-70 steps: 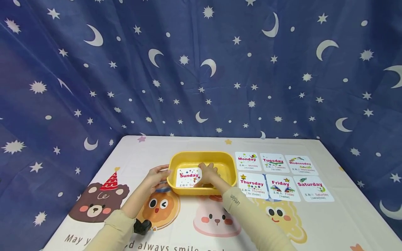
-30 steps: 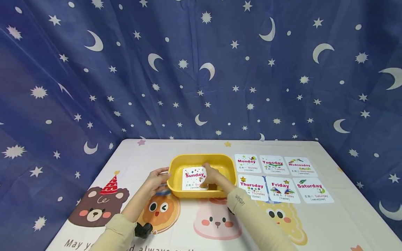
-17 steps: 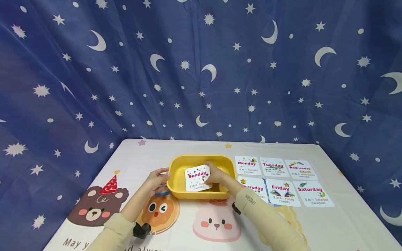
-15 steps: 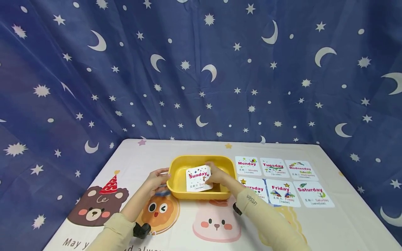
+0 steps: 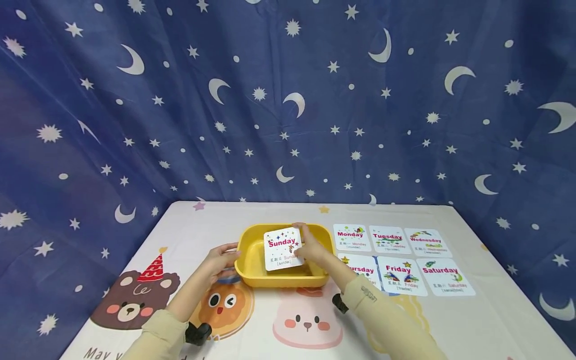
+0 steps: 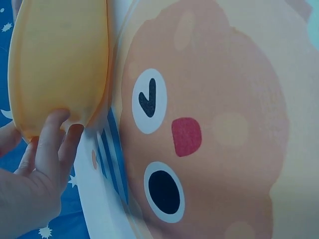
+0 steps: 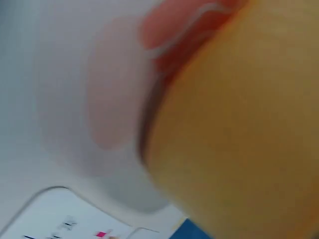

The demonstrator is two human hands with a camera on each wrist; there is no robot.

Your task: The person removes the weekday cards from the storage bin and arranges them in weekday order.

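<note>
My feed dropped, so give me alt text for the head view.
The right hand pinches a Sunday card lifted above a yellow tub, while the left hand touches the tub's left end. Six weekday cards lie in two rows to the right on a cartoon-print table.

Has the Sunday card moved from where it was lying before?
Yes. The Sunday card lay flat on the floor of the yellow tub; now the right hand holds it tilted up, higher, level with the rim.
</note>
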